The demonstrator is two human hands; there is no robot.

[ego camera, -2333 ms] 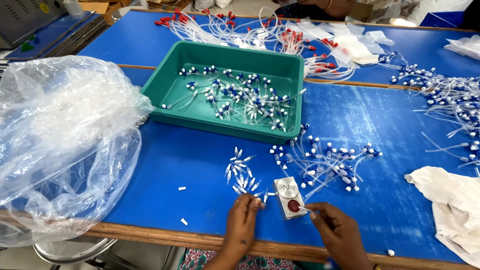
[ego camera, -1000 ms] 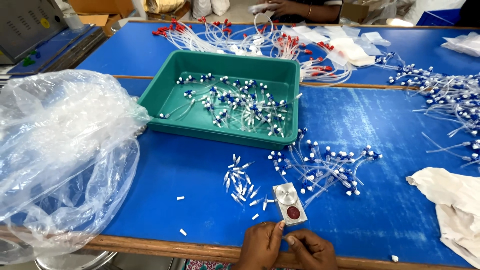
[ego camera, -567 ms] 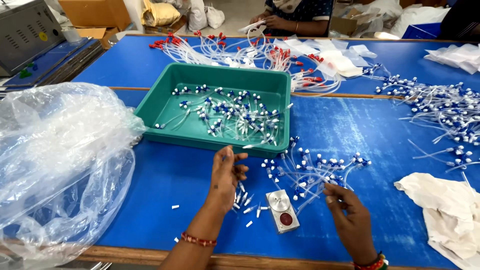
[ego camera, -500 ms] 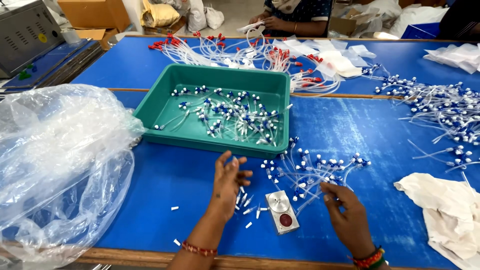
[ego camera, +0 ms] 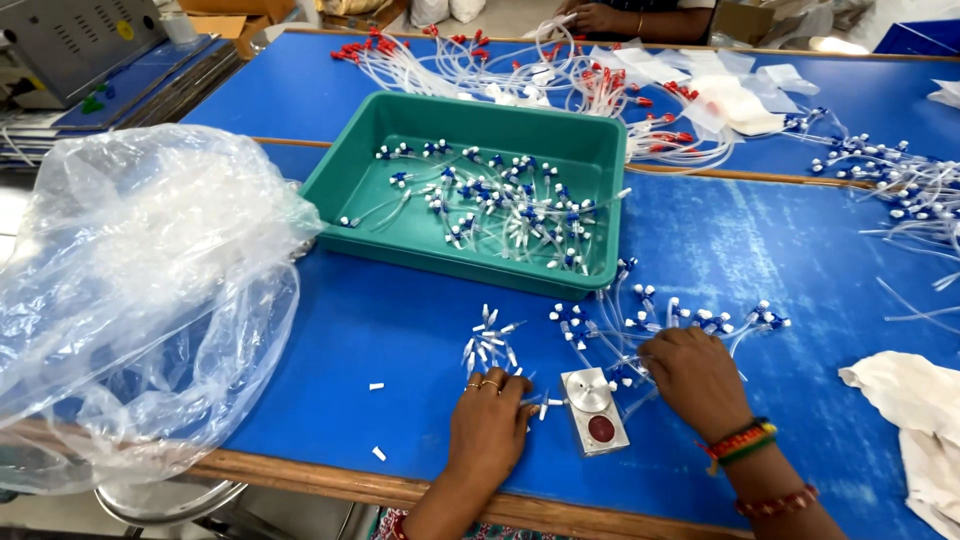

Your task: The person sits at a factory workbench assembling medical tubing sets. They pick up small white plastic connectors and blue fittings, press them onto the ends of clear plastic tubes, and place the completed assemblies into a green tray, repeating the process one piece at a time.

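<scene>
Hands: two are seen at the near edge of the bench [ego camera: 380,330], both palm down.
Left hand [ego camera: 487,425]: it is laid flat with fingers loosely bent over the small white caps [ego camera: 490,345]; whether a cap is pinched cannot be told.
Right hand [ego camera: 697,378]: it is rested knuckles up on the loose tube pieces [ego camera: 660,320], fingers curled down into them; what is gripped is hidden.
Metal block: one small silver fixture [ego camera: 594,410] with a red button is set between the two hands, just beside each.
Caps: roughly a dozen are clustered in front of the left hand; three more are scattered apart to its left.
Tray: one green tray [ego camera: 370,150] is placed beyond the hands, holding many blue-tipped tube pieces, too tangled to be counted.
Bag: one large clear plastic bag [ego camera: 130,290] is draped over the bench's left edge.
Cloth: one white cloth [ego camera: 915,400] is laid at the right edge.
Open room: bare blue surface is left between bag and caps.
Far side: red-tipped tubing [ego camera: 560,70] is heaped there, where another person's hand [ego camera: 590,15] is seen.
</scene>
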